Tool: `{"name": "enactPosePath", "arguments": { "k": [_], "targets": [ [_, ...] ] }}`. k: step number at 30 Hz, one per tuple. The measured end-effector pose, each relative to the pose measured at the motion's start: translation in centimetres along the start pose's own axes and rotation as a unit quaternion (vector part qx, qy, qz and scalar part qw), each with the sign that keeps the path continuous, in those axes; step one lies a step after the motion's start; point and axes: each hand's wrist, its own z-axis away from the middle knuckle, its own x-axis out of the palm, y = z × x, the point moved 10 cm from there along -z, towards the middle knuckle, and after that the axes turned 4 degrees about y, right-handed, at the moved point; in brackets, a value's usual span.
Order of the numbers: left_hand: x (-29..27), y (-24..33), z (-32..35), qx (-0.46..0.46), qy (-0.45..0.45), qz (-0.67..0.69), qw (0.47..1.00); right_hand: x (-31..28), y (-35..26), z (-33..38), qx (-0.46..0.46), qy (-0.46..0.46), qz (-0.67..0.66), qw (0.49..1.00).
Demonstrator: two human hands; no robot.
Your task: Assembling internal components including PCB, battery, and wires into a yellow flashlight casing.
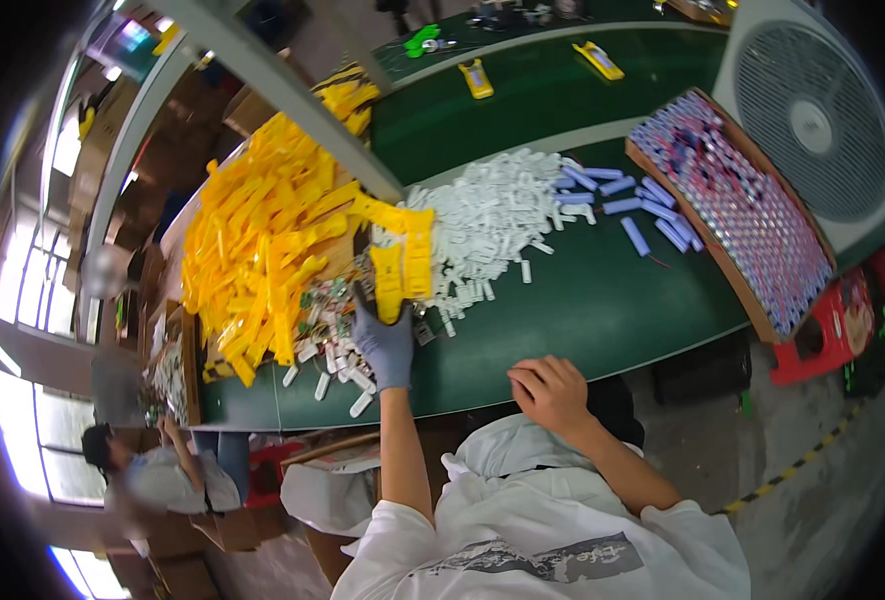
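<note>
My left hand (383,345), in a grey glove, reaches onto the green table (583,310) and grips a yellow plastic casing (389,283) at the edge of the big heap of yellow casings (263,240). Small circuit boards (333,300) and white plastic pieces (338,370) lie around that hand. My right hand (551,392) is bare, loosely closed, and rests at the table's near edge with nothing in it. A pile of white plastic pieces (488,225) spreads just beyond the held casing.
Loose blue cylindrical cells (635,205) lie right of the white pile, beside a wooden tray (753,215) packed with cells. A white fan (823,110) stands at the far right. More yellow casings (477,78) sit on the far belt. A seated person (153,470) is at lower left.
</note>
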Motion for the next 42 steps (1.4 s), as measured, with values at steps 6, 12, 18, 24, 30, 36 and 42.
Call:
{"name": "enactPosePath", "arguments": {
  "k": [6,12,18,24,30,36,42],
  "targets": [
    [-2.2,1.8,2.9,-0.093,0.128,0.399,0.903,0.1,3.3,-0.4,0.143,-0.117,-0.173,0.968],
    [3.0,7.2,11.9,-0.36,-0.135,0.861,0.334,-7.0,9.6,-4.6,0.19,0.012,-0.024,0.981],
    [2.9,16.3,24.3,-0.345,-0.488,0.713,0.367,-7.4,9.4,-7.2,0.251,0.047,-0.098,0.962],
    [3.4,15.1,27.4,-0.245,-0.59,0.641,0.425,1.1,8.3,-7.2,0.228,-0.081,-0.094,0.966],
    [0.0,17.3,23.9,-0.111,-0.566,0.751,0.323,9.9,2.0,-6.1,0.156,-0.201,-0.116,0.96],
    [1.0,14.6,23.3,0.03,-0.425,0.893,0.147,14.0,-4.8,-6.6,0.075,-0.291,-0.07,0.951],
    [1.9,9.2,23.6,-0.135,-0.473,0.794,0.358,13.0,-1.8,-5.7,0.115,-0.188,-0.046,0.974]
  ]
}}
